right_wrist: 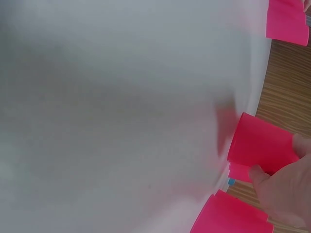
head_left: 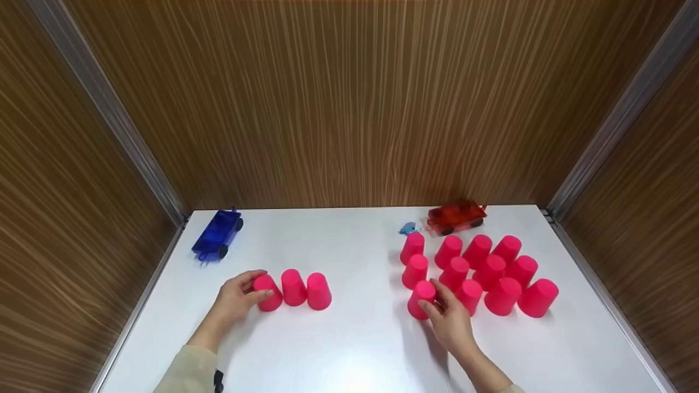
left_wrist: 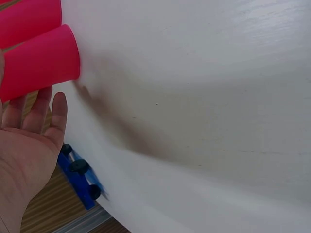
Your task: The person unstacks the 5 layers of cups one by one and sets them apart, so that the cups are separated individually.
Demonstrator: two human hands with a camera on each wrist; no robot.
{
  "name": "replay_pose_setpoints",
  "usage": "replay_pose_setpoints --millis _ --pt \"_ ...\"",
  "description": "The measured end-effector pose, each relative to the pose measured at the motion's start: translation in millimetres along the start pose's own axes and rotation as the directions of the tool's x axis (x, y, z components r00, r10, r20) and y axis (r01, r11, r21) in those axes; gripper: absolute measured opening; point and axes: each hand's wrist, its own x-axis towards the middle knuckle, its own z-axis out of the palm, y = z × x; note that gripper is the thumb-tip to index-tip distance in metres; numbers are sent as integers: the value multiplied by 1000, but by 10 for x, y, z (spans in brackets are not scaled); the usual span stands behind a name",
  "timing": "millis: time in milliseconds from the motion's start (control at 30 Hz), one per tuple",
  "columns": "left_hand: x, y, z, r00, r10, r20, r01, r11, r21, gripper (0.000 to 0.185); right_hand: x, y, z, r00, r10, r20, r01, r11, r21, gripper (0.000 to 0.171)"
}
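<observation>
Upside-down pink plastic cups stand in two groups on the white table. My left hand [head_left: 238, 297] grips the leftmost cup [head_left: 267, 293] of a row of three, thumb in front and fingers behind. Beside it stand a middle cup [head_left: 294, 287] and a right-hand cup [head_left: 319, 291]. On the other side, my right hand [head_left: 449, 318] pinches the front-left cup [head_left: 421, 300] of the larger group between thumb and fingers. In the right wrist view this cup [right_wrist: 262, 144] sits tilted across the picture; in the left wrist view the left cup [left_wrist: 41, 63] lies against the fingers.
Several more pink cups [head_left: 502, 296] stand in rows right of the right hand. Behind them are a red toy car [head_left: 456, 216] and a small light-blue piece [head_left: 408, 228]. A blue toy car [head_left: 218, 235] stands at the back left. Wood-grain panels [head_left: 349, 109] enclose the table.
</observation>
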Motion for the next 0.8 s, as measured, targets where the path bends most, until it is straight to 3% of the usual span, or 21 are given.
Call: replay_pose_setpoints --millis 433,800 --pt "-18 4 19 1000 11 -12 -12 999 -33 60 23 20 -41 999 37 -1 -37 999 -15 75" --pt "-12 11 20 1000 12 -12 -13 1000 -28 58 -35 -77 -140 1000 -19 -17 20 1000 7 75"
